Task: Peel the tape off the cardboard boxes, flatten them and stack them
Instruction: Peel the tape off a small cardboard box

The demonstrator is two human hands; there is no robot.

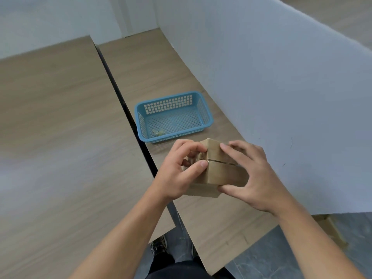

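wooden desk (141, 63) — hands gripping box (219, 172)

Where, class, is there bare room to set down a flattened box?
Bare: the left table, up to the dark gap; the right table between the blue basket and the far wall; its near end beside the white partition. Crowded: basket to cardboard box, held by left hand and right hand.

The person is wearing dark trousers (171, 267) and a black shoe (159, 245); the left arm (124, 228) and right arm (314, 238) are showing bare.
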